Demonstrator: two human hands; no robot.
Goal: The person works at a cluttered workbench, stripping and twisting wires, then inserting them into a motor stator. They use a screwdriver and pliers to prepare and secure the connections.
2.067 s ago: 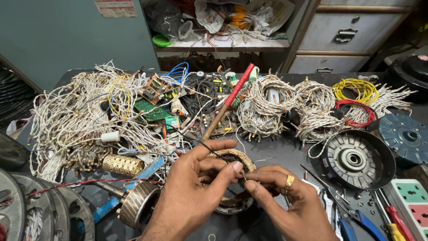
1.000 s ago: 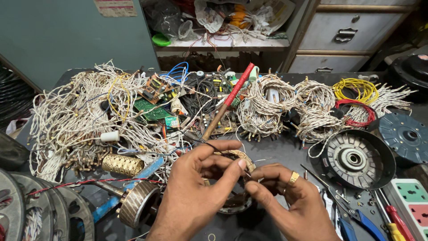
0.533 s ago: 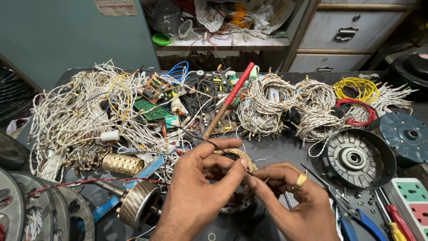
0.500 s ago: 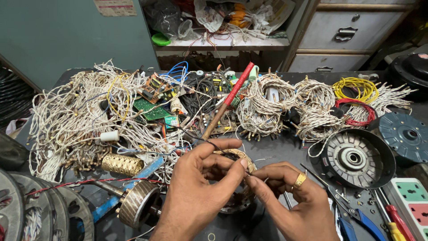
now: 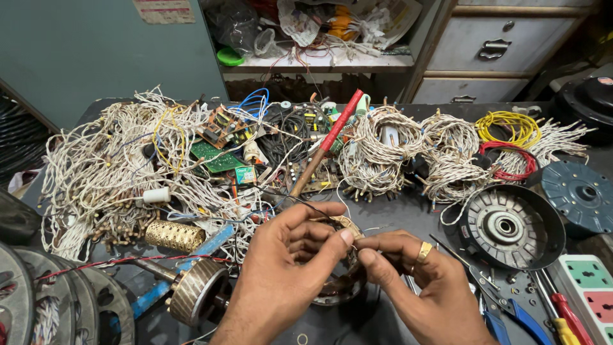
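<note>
My left hand and my right hand meet over a round motor winding ring with copper coils that lies on the dark bench. The left thumb and forefinger pinch at its upper rim. Fingertips of the right hand, which wears a gold ring, pinch a thin wire right beside the left thumb. A soldering iron with a red handle leans from the wire heap down toward my left hand. Most of the winding ring is hidden under my fingers.
Bundles of white twisted wire, circuit boards and coils crowd the back. A round motor housing and blue cover sit right, a power strip and screwdrivers at the corner, rotors left.
My right hand has shifted slightly and its fingertips have closed in on my left thumb over the ring; the left hand stays on the winding.
</note>
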